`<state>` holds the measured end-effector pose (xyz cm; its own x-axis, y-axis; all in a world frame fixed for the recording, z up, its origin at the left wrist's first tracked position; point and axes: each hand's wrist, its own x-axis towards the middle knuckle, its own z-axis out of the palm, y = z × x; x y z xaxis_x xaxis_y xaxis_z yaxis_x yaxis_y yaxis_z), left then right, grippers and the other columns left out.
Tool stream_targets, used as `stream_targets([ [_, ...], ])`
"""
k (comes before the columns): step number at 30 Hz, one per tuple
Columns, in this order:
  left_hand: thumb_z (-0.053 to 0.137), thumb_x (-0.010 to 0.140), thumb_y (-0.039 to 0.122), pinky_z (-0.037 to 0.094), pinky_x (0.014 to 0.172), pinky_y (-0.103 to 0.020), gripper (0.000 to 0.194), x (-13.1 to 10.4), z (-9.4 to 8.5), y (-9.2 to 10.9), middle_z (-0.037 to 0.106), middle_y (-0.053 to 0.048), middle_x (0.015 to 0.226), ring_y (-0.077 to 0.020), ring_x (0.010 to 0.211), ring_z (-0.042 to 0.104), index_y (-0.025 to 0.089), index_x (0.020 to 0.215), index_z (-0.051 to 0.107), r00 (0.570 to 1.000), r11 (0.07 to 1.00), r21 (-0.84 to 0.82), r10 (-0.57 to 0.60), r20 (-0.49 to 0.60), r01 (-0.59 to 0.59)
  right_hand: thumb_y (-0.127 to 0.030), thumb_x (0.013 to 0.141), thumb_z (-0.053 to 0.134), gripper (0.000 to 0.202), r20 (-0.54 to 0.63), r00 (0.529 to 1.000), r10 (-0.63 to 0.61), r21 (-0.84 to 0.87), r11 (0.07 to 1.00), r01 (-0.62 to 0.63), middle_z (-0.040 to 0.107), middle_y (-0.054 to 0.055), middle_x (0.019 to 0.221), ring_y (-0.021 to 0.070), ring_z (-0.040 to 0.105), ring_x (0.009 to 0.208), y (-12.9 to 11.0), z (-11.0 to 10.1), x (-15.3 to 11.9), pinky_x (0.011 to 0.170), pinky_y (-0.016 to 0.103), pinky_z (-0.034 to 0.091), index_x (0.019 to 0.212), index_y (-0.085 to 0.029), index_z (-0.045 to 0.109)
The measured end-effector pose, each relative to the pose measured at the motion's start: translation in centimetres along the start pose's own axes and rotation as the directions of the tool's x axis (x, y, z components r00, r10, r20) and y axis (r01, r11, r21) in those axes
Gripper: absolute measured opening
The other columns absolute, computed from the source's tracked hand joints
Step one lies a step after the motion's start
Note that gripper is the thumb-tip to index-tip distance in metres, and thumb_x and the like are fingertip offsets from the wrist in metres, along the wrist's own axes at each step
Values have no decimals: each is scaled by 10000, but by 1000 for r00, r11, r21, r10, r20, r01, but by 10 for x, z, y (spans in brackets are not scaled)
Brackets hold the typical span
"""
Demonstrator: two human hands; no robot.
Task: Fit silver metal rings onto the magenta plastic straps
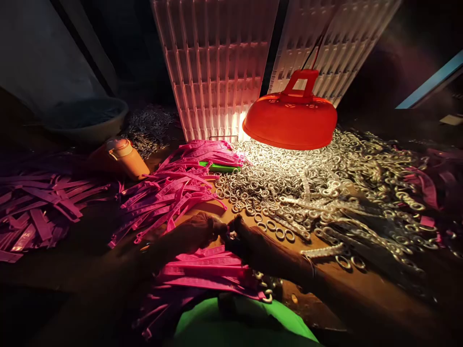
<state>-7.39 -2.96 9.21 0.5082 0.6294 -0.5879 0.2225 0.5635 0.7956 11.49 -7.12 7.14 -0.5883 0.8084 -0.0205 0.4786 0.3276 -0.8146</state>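
Observation:
My left hand (198, 228) and my right hand (249, 241) meet over the middle of the worktable, fingers closed and fingertips close together. Between them is something small with a pinkish glint, too dark to make out. Just below the hands lies a bundle of pink plastic straps (206, 272), and beyond my left hand spreads a larger heap of pink straps (170, 197). Past my right hand, loose metal rings (278, 233) are scattered at the edge of a big pile.
A red lamp (289, 120) hangs low over the ring pile, before ribbed translucent panels (220, 62). An orange bottle (128, 159) lies tilted at left, near more purple-pink straps (39, 207) and a wide basin (90, 127). A green object (224, 168) lies among the straps.

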Motion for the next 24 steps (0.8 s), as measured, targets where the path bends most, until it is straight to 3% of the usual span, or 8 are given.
stream_targets([
  [4, 632, 744, 444, 133, 400, -224, 329, -14, 6, -15, 347, 67, 476, -43, 407, 250, 132, 656, 574, 986, 984, 175, 12, 168, -42, -227, 911, 386, 152, 0, 999, 38, -174, 984, -38, 544, -10, 656, 81, 304, 501, -11, 14, -34, 477, 237, 179, 1051, -171, 390],
  [7, 629, 745, 494, 157, 432, -226, 407, -20, 19, -32, 336, 54, 486, -52, 449, 263, 116, 609, 568, 975, 991, 106, 63, 211, -87, -266, 882, 404, 214, -41, 999, -8, -250, 968, -2, 543, -19, 609, 90, 265, 478, -11, 29, -54, 477, 259, 146, 1064, -171, 344],
  [10, 646, 718, 552, 188, 441, -218, 495, -28, 34, -46, 353, 43, 489, -51, 453, 286, 132, 533, 460, 967, 997, -47, 76, 242, -66, -318, 805, 497, 349, -73, 997, 23, -245, 969, -41, 574, -5, 636, 96, 298, 466, -9, 42, -65, 470, 269, 138, 1067, -180, 311],
  [14, 596, 806, 505, 283, 472, -192, 415, -40, 48, -58, 500, -1, 614, -72, 526, 420, 108, 690, 559, 979, 993, -68, 102, 174, -91, -236, 788, 511, 376, -106, 990, 91, -76, 992, -99, 625, 28, 790, 97, 407, 532, -7, 50, -72, 491, 241, 230, 1096, -192, 299],
  [18, 631, 790, 479, 354, 537, -208, 387, -46, 56, -65, 506, -4, 637, -84, 562, 456, 102, 730, 570, 988, 977, -213, 63, 139, -33, -220, 807, 512, 281, -13, 995, 102, 162, 982, -99, 595, 7, 761, 87, 429, 568, -7, 48, -71, 497, 203, 300, 1038, -175, 360],
  [21, 677, 745, 487, 317, 494, -202, 428, -43, 55, -70, 485, -4, 585, -78, 523, 437, 94, 644, 542, 987, 971, -240, 30, 161, 10, -197, 797, 502, 122, 79, 990, 119, 144, 981, -129, 553, 13, 728, 89, 415, 586, -13, 42, -66, 512, 209, 316, 858, -171, 400],
  [24, 670, 754, 491, 275, 451, -195, 442, -38, 53, -75, 462, 4, 548, -67, 480, 410, 96, 617, 526, 981, 976, -217, 27, 192, 16, -188, 794, 506, 100, 151, 976, 155, 52, 985, -164, 517, 12, 706, 89, 396, 573, -20, 34, -61, 505, 217, 305, 793, -167, 408],
])
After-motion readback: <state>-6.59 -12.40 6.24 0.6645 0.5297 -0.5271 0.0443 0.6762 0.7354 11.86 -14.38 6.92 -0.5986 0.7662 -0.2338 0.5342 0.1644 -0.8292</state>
